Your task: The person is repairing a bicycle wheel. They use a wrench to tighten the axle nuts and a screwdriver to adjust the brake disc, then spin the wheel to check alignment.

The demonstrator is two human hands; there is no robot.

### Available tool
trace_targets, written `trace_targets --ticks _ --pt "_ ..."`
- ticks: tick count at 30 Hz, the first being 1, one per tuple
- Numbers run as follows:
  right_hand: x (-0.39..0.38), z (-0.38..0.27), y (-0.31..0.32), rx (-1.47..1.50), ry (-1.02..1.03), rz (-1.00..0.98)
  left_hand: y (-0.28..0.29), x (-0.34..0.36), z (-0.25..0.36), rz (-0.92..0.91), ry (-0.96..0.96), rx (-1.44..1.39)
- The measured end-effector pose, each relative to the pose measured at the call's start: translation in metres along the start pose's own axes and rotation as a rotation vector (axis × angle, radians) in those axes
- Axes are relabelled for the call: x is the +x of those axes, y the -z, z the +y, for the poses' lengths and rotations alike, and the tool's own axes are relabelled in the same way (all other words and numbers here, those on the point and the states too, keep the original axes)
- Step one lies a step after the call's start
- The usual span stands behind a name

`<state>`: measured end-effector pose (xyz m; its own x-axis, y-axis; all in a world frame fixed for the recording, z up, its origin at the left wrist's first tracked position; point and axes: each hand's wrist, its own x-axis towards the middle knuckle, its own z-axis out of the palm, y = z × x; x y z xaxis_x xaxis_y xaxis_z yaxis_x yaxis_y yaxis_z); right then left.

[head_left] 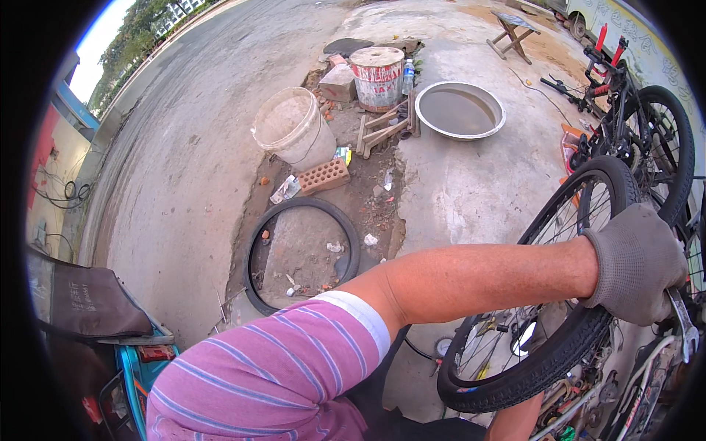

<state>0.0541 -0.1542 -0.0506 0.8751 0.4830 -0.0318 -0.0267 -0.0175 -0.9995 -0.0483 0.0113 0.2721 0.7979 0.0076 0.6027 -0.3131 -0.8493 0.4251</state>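
Note:
My left forearm, below a pink striped sleeve, crosses to the right side. My left hand (634,261), in a grey knit glove, is closed on a metal wrench (685,329) beside the bicycle wheel (529,378). The wheel has a black knobby tire and is tilted. My right forearm rises from the lower edge behind the tire; my right hand (546,323) is mostly hidden by the tire and spokes, so its fingers are unclear. A round gauge (444,346) with a hose lies near the wheel's left side.
Ahead are a loose tire (351,231), brick (323,177), white bucket (294,147), painted drum (377,88) and metal basin (434,128). Bicycles (680,176) crowd the right side; a folding stool (515,37) stands farther back. A turquoise vehicle with dark seat (92,298) is at lower left, beside the road.

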Motion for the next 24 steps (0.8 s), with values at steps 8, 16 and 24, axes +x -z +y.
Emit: trace_targets --ticks 8,16,24 --pt "-0.023 0.004 0.020 -0.038 -0.131 0.064 -0.037 -0.004 -0.003 0.054 -0.141 0.093" --pt "-0.053 -0.008 0.037 -0.072 -0.211 0.095 -0.036 0.004 0.005 0.089 -0.119 -0.040" --pt "-0.062 -0.024 0.031 -0.034 -0.205 0.173 -0.023 0.006 -0.058 0.364 -0.002 -1.547"
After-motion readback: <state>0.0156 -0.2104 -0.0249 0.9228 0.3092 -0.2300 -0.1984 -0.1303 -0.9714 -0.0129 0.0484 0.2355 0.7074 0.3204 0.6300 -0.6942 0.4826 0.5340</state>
